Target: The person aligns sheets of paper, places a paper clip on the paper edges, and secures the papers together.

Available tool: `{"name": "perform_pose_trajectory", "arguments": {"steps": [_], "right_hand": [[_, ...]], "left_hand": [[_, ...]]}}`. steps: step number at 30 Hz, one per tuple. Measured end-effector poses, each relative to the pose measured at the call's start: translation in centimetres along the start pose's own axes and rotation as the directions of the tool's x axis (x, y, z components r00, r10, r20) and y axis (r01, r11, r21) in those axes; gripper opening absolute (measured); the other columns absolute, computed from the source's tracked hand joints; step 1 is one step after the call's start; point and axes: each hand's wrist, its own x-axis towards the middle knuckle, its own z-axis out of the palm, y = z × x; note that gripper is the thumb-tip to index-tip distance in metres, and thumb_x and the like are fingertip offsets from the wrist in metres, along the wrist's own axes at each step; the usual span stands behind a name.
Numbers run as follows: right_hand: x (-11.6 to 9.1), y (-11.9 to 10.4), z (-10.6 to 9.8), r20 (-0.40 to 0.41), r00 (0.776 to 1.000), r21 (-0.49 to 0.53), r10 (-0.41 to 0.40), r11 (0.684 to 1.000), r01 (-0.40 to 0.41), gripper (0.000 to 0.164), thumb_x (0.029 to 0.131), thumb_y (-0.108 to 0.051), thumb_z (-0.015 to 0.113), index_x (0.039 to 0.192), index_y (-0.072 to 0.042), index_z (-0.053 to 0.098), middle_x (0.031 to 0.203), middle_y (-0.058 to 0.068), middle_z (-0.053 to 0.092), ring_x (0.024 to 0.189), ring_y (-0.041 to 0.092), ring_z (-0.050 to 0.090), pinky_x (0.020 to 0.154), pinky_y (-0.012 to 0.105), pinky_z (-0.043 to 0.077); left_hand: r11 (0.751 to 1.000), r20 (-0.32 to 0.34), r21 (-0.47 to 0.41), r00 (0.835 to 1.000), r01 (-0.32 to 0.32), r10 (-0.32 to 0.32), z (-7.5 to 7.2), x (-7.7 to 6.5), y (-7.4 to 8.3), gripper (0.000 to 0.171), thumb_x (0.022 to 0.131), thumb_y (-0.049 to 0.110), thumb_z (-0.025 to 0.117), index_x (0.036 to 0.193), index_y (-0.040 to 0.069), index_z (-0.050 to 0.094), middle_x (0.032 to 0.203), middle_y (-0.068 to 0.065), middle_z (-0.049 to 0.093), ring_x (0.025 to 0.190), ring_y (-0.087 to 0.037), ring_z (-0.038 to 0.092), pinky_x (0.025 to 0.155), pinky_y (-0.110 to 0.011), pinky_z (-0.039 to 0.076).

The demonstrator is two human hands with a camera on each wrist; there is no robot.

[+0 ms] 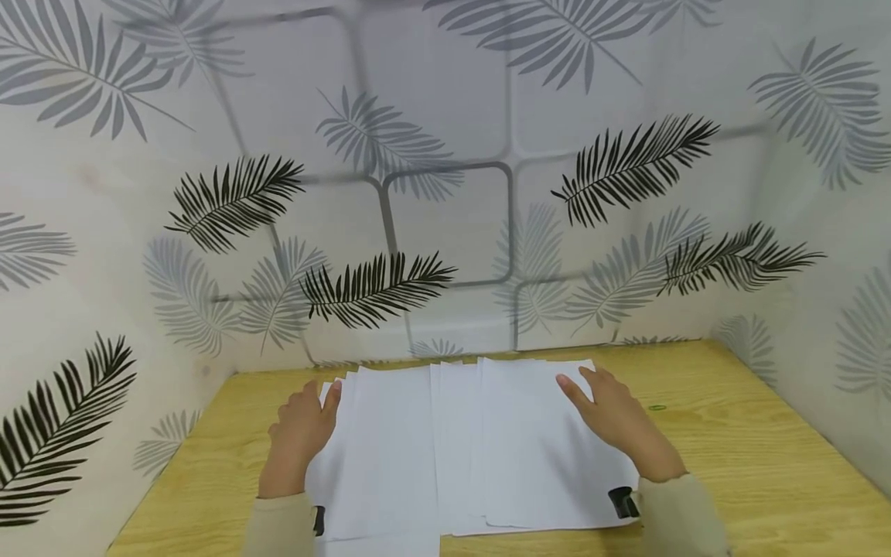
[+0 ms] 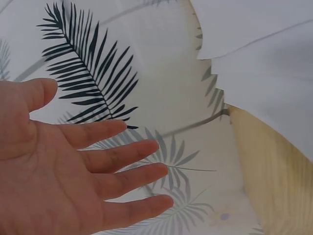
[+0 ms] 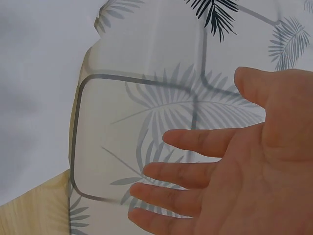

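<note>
Overlapping sheets of white paper [image 1: 397, 456] lie spread across the table in the head view, in a left and a right group that meet near the middle. My left hand [image 1: 304, 424] is raised over the left edge of the sheets; the left wrist view shows its palm and spread, straight fingers [image 2: 129, 174] with nothing in them. Over the right side of the paper is my right hand [image 1: 618, 418], thumb pointing inward. Its fingers [image 3: 171, 196] are also extended and hold nothing in the right wrist view. The paper [image 3: 34, 98] appears there beyond the fingertips.
The wood-grain table [image 1: 759, 433] runs back to a wall [image 1: 452, 224] covered with leaf-patterned paper, with side walls left and right. A small green ring-like item [image 1: 657, 408] lies to the right of the right hand. Beige sleeves [image 1: 682, 514] cover both forearms.
</note>
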Motion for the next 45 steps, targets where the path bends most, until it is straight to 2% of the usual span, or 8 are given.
{"name": "perform_pose_trajectory", "arguments": {"steps": [9, 26, 29, 31, 33, 36, 41, 45], "right_hand": [[0.4, 1.7, 0.0, 0.082, 0.996, 0.078, 0.042, 0.996, -0.049, 0.079, 0.103, -0.049, 0.032, 0.137, 0.022, 0.03, 0.142, 0.042, 0.028, 0.131, 0.055, 0.026, 0.105, 0.062, 0.027], [0.9, 3.7, -0.5, 0.135, 0.987, 0.04, 0.089, 0.995, -0.096, 0.078, 0.104, -0.047, 0.03, 0.126, 0.028, 0.039, 0.13, 0.044, 0.041, 0.12, 0.056, 0.042, 0.095, 0.058, 0.04], [1.0, 3.9, -0.4, 0.137, 0.985, 0.054, 0.105, 0.992, -0.114, 0.067, 0.104, -0.045, 0.032, 0.097, 0.017, 0.057, 0.091, 0.032, 0.058, 0.086, 0.041, 0.058, 0.077, 0.045, 0.048], [1.0, 4.1, -0.2, 0.136, 0.984, 0.062, 0.113, 0.99, -0.123, 0.059, 0.103, -0.044, 0.034, 0.078, 0.006, 0.053, 0.07, 0.014, 0.048, 0.068, 0.026, 0.049, 0.066, 0.036, 0.043], [1.1, 4.3, -0.1, 0.132, 0.984, 0.064, 0.119, 0.99, -0.128, 0.054, 0.103, -0.042, 0.036, 0.071, 0.0, 0.047, 0.067, 0.003, 0.034, 0.064, 0.018, 0.037, 0.061, 0.032, 0.034], [1.2, 4.7, 0.0, 0.127, 0.984, 0.052, 0.123, 0.99, -0.13, 0.055, 0.104, -0.041, 0.036, 0.07, 0.001, 0.049, 0.066, 0.002, 0.035, 0.064, 0.018, 0.038, 0.061, 0.031, 0.034], [1.3, 5.0, 0.1, 0.141, 0.98, 0.031, 0.138, 0.989, -0.144, 0.06, 0.104, -0.038, 0.038, 0.083, 0.015, 0.055, 0.074, 0.021, 0.052, 0.07, 0.027, 0.05, 0.067, 0.037, 0.043], [1.2, 5.3, 0.1, 0.158, 0.976, 0.009, 0.151, 0.988, -0.155, 0.072, 0.103, -0.038, 0.038, 0.114, 0.034, 0.041, 0.114, 0.048, 0.047, 0.103, 0.051, 0.054, 0.086, 0.052, 0.046]], "left_hand": [[0.998, 0.096, -0.055, 0.995, 0.032, -0.027, 0.4, 0.8, -1.9, 0.064, 0.104, 0.036, 0.03, 0.138, -0.019, 0.026, 0.132, -0.043, 0.039, 0.121, -0.062, 0.035, 0.095, -0.069, 0.032], [0.99, 0.232, -0.085, 0.969, 0.109, -0.086, 0.9, 1.1, -4.5, 0.069, 0.104, 0.035, 0.026, 0.128, -0.03, 0.029, 0.135, -0.046, 0.033, 0.124, -0.057, 0.035, 0.1, -0.059, 0.035], [0.988, 0.24, -0.095, 0.966, 0.122, -0.096, 1.0, 1.0, -4.7, 0.07, 0.104, 0.035, 0.026, 0.128, -0.03, 0.029, 0.134, -0.046, 0.033, 0.124, -0.057, 0.035, 0.101, -0.059, 0.034], [0.987, 0.246, -0.096, 0.964, 0.131, -0.104, 1.2, 1.0, -4.9, 0.07, 0.104, 0.035, 0.026, 0.128, -0.03, 0.03, 0.134, -0.045, 0.033, 0.125, -0.057, 0.034, 0.102, -0.059, 0.034], [0.986, 0.251, -0.096, 0.962, 0.135, -0.107, 1.3, 1.1, -5.1, 0.07, 0.103, 0.035, 0.026, 0.128, -0.03, 0.029, 0.134, -0.046, 0.033, 0.125, -0.057, 0.034, 0.103, -0.059, 0.033], [0.986, 0.261, -0.096, 0.959, 0.139, -0.11, 1.5, 1.2, -5.4, 0.07, 0.103, 0.035, 0.025, 0.128, -0.031, 0.028, 0.135, -0.046, 0.032, 0.126, -0.057, 0.033, 0.104, -0.058, 0.032], [0.986, 0.279, -0.097, 0.955, 0.136, -0.104, 1.5, 1.2, -5.7, 0.068, 0.104, 0.032, 0.025, 0.127, -0.032, 0.029, 0.133, -0.047, 0.032, 0.124, -0.058, 0.035, 0.102, -0.058, 0.034], [0.985, 0.292, -0.094, 0.95, 0.146, -0.113, 1.5, 1.2, -5.8, 0.066, 0.104, 0.03, 0.025, 0.126, -0.032, 0.029, 0.132, -0.047, 0.033, 0.123, -0.059, 0.036, 0.101, -0.058, 0.036]]}}
